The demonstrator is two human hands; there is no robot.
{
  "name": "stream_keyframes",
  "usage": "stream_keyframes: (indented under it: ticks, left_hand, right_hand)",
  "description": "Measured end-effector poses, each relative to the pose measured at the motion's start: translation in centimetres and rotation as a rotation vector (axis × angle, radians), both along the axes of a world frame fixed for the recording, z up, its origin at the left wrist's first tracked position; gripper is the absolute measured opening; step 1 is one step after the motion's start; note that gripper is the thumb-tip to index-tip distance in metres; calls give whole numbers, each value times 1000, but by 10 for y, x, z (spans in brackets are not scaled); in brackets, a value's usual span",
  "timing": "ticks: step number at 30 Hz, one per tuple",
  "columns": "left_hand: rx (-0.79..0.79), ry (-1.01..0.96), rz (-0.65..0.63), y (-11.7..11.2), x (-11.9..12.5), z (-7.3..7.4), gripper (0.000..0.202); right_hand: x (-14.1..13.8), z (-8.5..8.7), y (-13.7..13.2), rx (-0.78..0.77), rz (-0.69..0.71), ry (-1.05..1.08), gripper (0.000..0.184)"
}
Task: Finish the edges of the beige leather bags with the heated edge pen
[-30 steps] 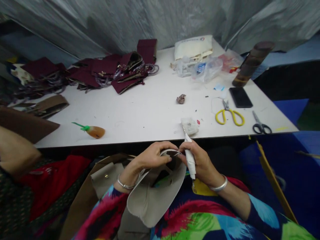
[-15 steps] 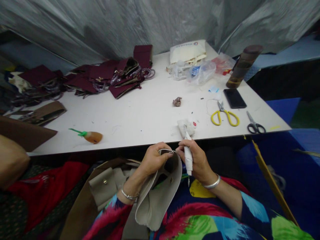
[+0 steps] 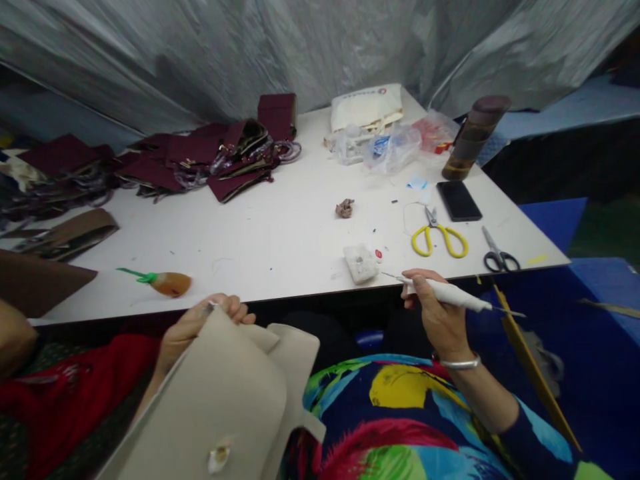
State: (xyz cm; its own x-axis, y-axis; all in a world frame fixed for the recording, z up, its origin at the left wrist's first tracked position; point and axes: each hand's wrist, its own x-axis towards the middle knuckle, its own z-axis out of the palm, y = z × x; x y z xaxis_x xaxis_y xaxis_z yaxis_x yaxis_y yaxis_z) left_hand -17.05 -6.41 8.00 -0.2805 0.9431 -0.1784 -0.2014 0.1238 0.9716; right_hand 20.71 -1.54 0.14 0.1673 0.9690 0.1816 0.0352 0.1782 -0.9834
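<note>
Below the tabletop (image 3: 280, 233) edge, over the lap. Left hand (image 3: 200, 323): grip closed on the top edge of the leather piece (image 3: 225, 400), which is tilted at lower left, snap showing. Right hand (image 3: 440, 317), well apart: grip closed round a white-wrapped awl (image 3: 450, 292), metal tip pointing left, near the pad (image 3: 360, 262). Risks: the bare point could prick fingers or scratch the leather; held only at its edge, the piece may slide off.

White table (image 3: 280, 233), grey plastic sheeting (image 3: 250, 53)
</note>
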Motion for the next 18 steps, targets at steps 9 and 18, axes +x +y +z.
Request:
stream_keyframes:
  ticks: [9,18]
  left_hand:
    - [-344,-15,-252,35,153,-70,27]
    - [-337,227,-305,43,157,-69,18]
  right_hand:
    - [-2,-13,20,-22,-6,-159,33]
    - [-12,-13,42,-2,100,-256,29]
